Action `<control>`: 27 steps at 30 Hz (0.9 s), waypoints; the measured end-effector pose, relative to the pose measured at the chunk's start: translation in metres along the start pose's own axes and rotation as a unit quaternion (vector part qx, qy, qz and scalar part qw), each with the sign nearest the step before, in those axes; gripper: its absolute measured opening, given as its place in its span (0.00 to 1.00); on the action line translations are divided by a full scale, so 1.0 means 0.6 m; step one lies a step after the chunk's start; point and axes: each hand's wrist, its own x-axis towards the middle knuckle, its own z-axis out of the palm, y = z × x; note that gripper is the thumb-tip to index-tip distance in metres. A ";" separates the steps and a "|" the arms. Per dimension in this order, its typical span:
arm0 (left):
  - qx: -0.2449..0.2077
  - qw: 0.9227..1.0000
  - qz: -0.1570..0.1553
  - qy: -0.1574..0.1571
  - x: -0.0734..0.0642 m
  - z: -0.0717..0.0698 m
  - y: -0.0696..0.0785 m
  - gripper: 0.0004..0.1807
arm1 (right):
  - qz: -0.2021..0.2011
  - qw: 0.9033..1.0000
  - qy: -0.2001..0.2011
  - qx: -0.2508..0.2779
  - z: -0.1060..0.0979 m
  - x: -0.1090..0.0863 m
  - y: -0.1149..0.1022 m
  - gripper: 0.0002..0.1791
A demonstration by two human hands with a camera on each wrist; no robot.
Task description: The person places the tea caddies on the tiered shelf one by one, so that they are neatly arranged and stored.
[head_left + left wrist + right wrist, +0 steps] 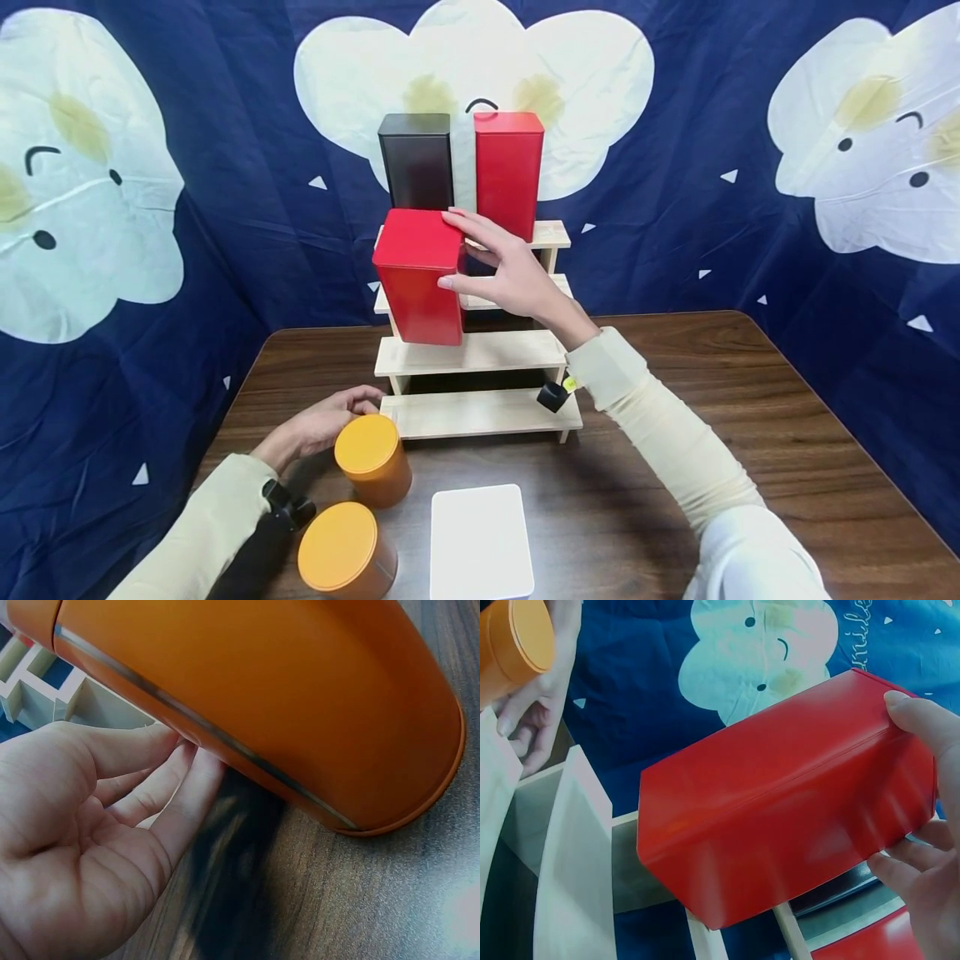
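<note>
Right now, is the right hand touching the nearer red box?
Touching. The right wrist view shows the right hand gripping the nearer red box, thumb tip resting on its surface.

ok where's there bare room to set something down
Bare: the table right of the white box, and the lowest shelf. Crowded: the table's left front, with two orange canisters and the left hand; the top shelf, bearing a black box and a red box.

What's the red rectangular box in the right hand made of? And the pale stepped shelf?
The red box looks like glossy painted metal, maybe tin: shiny streaks, thin seam. The shelf looks like bare matte wood: pale, straight-cut planks.
</note>
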 end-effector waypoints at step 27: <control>-0.004 1.000 0.002 0.001 -0.002 0.002 0.001 0.31 | 0.064 0.997 0.045 -0.015 0.003 0.049 0.056 0.35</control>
